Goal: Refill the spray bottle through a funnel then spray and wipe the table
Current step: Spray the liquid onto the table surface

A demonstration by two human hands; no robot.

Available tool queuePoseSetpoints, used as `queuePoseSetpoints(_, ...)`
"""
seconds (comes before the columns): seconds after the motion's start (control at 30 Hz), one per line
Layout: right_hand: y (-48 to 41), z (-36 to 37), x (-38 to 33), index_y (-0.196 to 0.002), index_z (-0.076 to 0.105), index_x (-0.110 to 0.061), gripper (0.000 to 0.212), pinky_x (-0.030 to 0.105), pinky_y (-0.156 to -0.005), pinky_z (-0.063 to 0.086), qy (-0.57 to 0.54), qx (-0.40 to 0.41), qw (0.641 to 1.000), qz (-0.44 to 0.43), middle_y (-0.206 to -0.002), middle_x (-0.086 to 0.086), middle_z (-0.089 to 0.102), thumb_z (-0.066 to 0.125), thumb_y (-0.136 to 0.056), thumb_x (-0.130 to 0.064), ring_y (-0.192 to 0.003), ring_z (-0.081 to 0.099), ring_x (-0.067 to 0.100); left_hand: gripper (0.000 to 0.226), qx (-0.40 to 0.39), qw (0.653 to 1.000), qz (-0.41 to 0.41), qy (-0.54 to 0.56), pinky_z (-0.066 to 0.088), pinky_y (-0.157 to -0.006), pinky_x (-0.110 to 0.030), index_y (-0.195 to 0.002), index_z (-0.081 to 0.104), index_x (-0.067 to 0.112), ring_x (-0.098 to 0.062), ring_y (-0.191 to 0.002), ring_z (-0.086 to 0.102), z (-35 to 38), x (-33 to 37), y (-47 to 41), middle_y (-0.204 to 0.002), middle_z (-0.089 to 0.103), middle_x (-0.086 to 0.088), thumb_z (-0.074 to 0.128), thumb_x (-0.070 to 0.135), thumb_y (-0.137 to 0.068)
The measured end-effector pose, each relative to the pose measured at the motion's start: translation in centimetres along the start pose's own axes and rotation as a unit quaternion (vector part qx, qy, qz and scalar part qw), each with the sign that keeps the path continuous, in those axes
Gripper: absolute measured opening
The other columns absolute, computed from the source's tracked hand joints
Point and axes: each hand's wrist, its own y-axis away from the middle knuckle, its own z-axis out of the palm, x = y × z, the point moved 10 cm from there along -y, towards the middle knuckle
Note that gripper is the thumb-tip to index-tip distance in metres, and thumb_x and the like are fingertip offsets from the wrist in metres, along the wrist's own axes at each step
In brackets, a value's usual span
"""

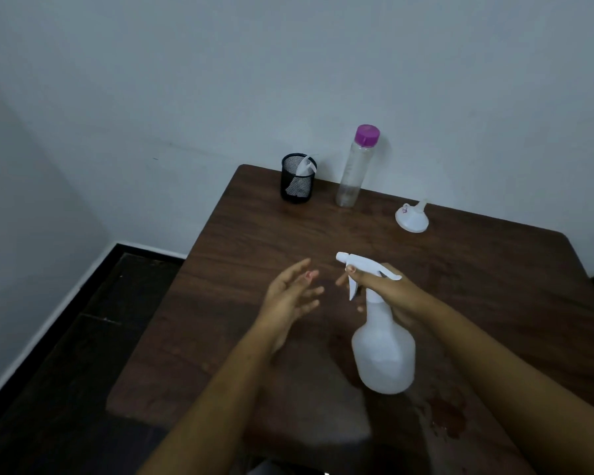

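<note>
A translucent white spray bottle [383, 354] with its white trigger head on stands upright on the dark wooden table [254, 234]. My right hand [388, 293] grips its neck just under the trigger head, thumb up by the nozzle. My left hand [290, 296] hovers to the left of the bottle with fingers spread and relaxed, holding nothing. A white funnel [411, 218] lies mouth-down at the back right. A clear water bottle [355, 169] with a purple cap stands at the back by the wall.
A black mesh cup [297, 180] with something white inside sits at the table's back left corner. Wet reddish stains [446, 416] mark the wood near the front right. The table's left edge drops to a dark floor [66, 354].
</note>
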Motion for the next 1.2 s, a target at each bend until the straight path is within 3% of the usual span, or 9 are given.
queuePoseSetpoints(0.3, 0.0, 1.7, -0.8, -0.060, 0.070, -0.027, 0.036, 0.027, -0.062, 0.050, -0.001, -0.003, 1.000, -0.015, -0.088, 0.020, 0.066, 0.055, -0.089, -0.041, -0.077, 0.059, 0.019, 0.015, -0.044, 0.981, 0.152, -0.110, 0.050, -0.058, -0.021, -0.105, 0.064, 0.010, -0.013, -0.063, 0.059, 3.0, 3.8, 0.0, -0.078, 0.064, -0.011, 0.054, 0.009, -0.093)
queuePoseSetpoints(0.5, -0.1, 1.9, -0.2, -0.060, 0.068, -0.028, 0.031, 0.023, -0.059, 0.048, -0.011, -0.004, 1.000, -0.010, -0.082, 0.013, 0.065, 0.057, -0.083, -0.046, -0.068, 0.057, 0.018, 0.031, -0.031, 0.965, 0.133, -0.223, 0.038, -0.057, -0.017, -0.077, 0.051, 0.023, 0.001, -0.057, 0.048, 4.3, 3.0, -0.1, -0.064, 0.052, 0.009, 0.034, 0.031, -0.101)
queuePoseSetpoints(0.63, -0.5, 1.8, 0.4, -0.060, 0.069, -0.032, 0.031, 0.022, -0.060, 0.050, 0.019, 0.003, 1.000, -0.011, -0.080, 0.005, 0.068, 0.059, -0.085, -0.048, -0.068, 0.060, 0.017, 0.042, 0.044, 0.970, 0.089, -0.221, 0.036, -0.060, -0.027, -0.062, 0.055, 0.019, -0.008, -0.057, 0.046, 2.4, 2.8, -1.5, -0.058, 0.050, 0.005, 0.042, 0.040, -0.097)
queuePoseSetpoints(0.73, -1.1, 1.2, 1.3, -0.088, 0.073, -0.025, 0.034, 0.027, -0.068, 0.054, 0.046, 0.025, 0.999, 0.005, -0.083, 0.007, 0.067, 0.057, -0.084, -0.055, -0.078, 0.064, 0.018, 0.050, 0.125, 0.975, 0.044, -0.177, 0.026, -0.049, -0.026, -0.054, 0.037, 0.018, -0.009, -0.046, 0.030, 0.4, 2.4, -1.4, -0.050, 0.032, 0.004, 0.041, 0.046, -0.096)
queuePoseSetpoints(0.8, -1.5, 0.9, 1.8, -0.111, 0.068, -0.021, 0.045, 0.030, -0.073, 0.056, 0.064, 0.033, 0.997, 0.034, -0.088, 0.007, 0.067, 0.053, -0.086, -0.056, -0.087, 0.064, 0.019, 0.050, 0.139, 0.982, -0.034, -0.124, 0.030, -0.048, -0.023, -0.059, 0.041, 0.017, -0.012, -0.046, 0.034, -0.3, 0.5, -0.8, -0.051, 0.037, 0.001, 0.034, 0.046, -0.098)
queuePoseSetpoints(0.9, -1.9, 1.2, 1.9, -0.112, 0.067, -0.021, 0.047, 0.030, -0.072, 0.058, 0.097, 0.028, 0.993, 0.054, -0.091, 0.005, 0.068, 0.052, -0.087, -0.057, -0.088, 0.064, 0.016, 0.020, 0.046, 0.970, -0.164, -0.171, 0.048, -0.064, -0.029, -0.092, 0.057, 0.014, -0.017, -0.068, 0.056, 1.3, -4.3, 0.9, -0.081, 0.060, -0.004, 0.039, 0.018, -0.097)
queuePoseSetpoints(1.0, -2.3, 1.1, 1.7, -0.108, 0.069, -0.023, 0.043, 0.026, -0.059, 0.056, 0.075, 0.073, 0.992, 0.065, -0.072, 0.000, 0.066, 0.062, -0.080, -0.056, -0.065, 0.063, 0.011, 0.054, -0.132, 0.949, -0.222, -0.179, 0.053, -0.088, -0.032, -0.126, 0.049, 0.025, -0.020, -0.110, 0.057, 5.3, -8.9, 3.4, -0.120, 0.056, 0.000, 0.044, -0.008, -0.084)
queuePoseSetpoints(1.07, -2.6, 1.4, 2.0, -0.099, 0.069, -0.019, 0.041, 0.026, -0.054, 0.053, 0.095, 0.090, 0.989, 0.075, -0.070, 0.000, 0.066, 0.066, -0.078, -0.054, -0.056, 0.061, 0.012, 0.069, -0.199, 0.943, -0.229, -0.138, 0.051, -0.095, -0.034, -0.129, 0.039, 0.036, -0.023, -0.122, 0.051, 7.8, -10.2, 4.9, -0.127, 0.050, 0.002, 0.053, -0.010, -0.080)
queuePoseSetpoints(1.2, -2.9, 1.6, 2.3, -0.096, 0.068, -0.019, 0.038, 0.026, -0.055, 0.055, 0.123, 0.082, 0.985, 0.093, -0.080, 0.002, 0.068, 0.065, -0.079, -0.052, -0.063, 0.064, 0.014, 0.060, -0.204, 0.950, -0.208, -0.113, 0.046, -0.103, -0.040, -0.112, 0.045, 0.042, -0.019, -0.125, 0.048, 9.2, -10.1, 5.3, -0.124, 0.054, 0.007, 0.072, 0.002, -0.076)
